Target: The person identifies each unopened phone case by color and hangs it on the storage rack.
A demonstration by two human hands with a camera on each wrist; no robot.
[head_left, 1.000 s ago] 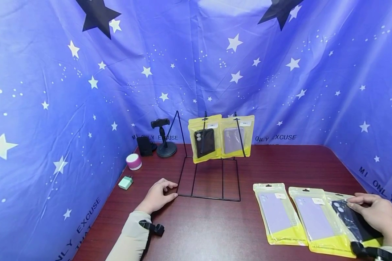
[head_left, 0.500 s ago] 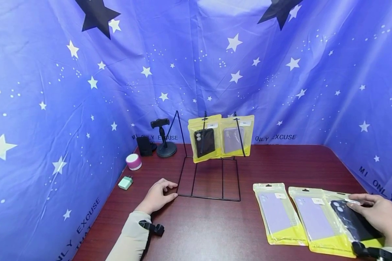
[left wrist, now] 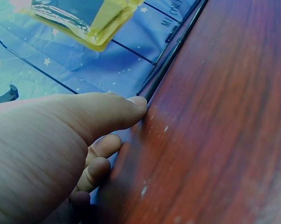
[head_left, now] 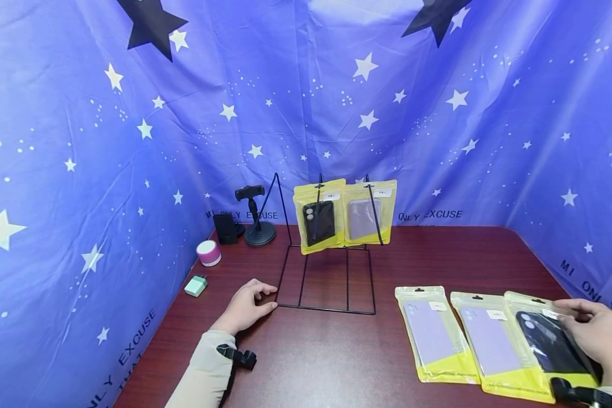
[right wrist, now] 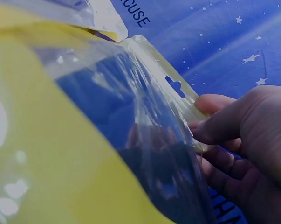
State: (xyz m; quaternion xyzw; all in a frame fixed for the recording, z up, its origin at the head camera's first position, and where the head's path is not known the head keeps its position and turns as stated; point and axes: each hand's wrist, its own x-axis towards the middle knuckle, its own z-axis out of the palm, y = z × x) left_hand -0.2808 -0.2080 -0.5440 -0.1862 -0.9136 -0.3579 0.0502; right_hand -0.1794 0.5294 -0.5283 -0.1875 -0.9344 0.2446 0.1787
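Over on the left, a mint-green adapter (head_left: 196, 286) is sitting on the tabletop (head_left: 331, 357), with a pink cylinder (head_left: 208, 253) and a black phone stand (head_left: 260, 232) standing farther back. Here's the left hand (head_left: 245, 306), and its thumb and forefinger are pinching the near left corner of the wire rack (head_left: 331, 310). A hanging black packet (head_left: 319, 224) and a hanging lilac packet (head_left: 364, 221) are dangling side by side from the hooks; a knock to that frame could set them swinging, and I'd guess a loosening left hand would let it skid.

Moving right, a first lilac packet (head_left: 430, 334) and a second lilac packet (head_left: 492, 343) are lying flat. Then comes the loose black packet (head_left: 548, 340), at the near right, meeting its lilac neighbour's edge. The right hand (head_left: 599, 334) is gripping it by the right side, close to the top, and the plastic is creasing. With such an off-centre hold, the slick bag could be twisting or slipping free, and a leftward drag could be shoving the neighbour askew.
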